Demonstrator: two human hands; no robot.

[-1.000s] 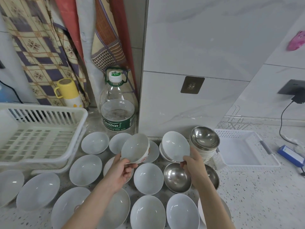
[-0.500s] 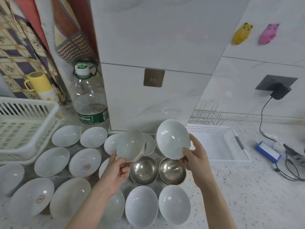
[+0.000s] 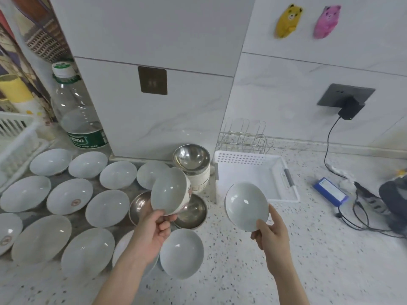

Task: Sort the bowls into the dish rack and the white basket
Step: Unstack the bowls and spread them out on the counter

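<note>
bowls (image 3: 246, 205) held in both hands

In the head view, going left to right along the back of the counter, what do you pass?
yellow mug → water bottle → stacked steel bowl → wire dish rack → wall charger

Many bowls (image 3: 68, 195) are spread over the left of the worktop (image 3: 308, 260). A stack of bowls (image 3: 192, 166) is set behind them, just left of the basket (image 3: 248, 172). The dish rack (image 3: 242, 137) is placed behind the basket, against the wall.
</note>
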